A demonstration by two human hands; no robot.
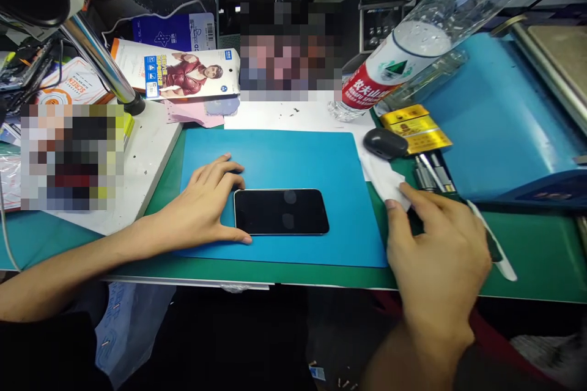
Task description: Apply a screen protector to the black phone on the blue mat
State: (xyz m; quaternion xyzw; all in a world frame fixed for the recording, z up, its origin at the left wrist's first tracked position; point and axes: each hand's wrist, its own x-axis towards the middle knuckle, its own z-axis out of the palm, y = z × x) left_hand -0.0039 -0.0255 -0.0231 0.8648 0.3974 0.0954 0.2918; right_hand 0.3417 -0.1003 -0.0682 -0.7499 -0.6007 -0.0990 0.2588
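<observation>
A smartphone [282, 212] with a dark screen lies flat, face up, on a blue mat [275, 156]. My left hand [204, 208] spans the phone's left end, thumb at the near long edge and a fingertip at the far one. Smudges show on the dark glass. To the right of the mat, my right hand [443, 250] pinches a white wipe or tissue [389, 182] between thumb and forefinger. Its other fingers curl under, partly hidden. A slim white-edged tool [502, 259] lies partly behind that hand.
A tall plastic bottle [383, 73] leans at the back right, near a black mouse-like object [385, 143] and a yellow packet [415, 127]. A blue-topped machine [509, 128] stands far right. Boxes [190, 73] and a lamp post [101, 61] occupy the back left.
</observation>
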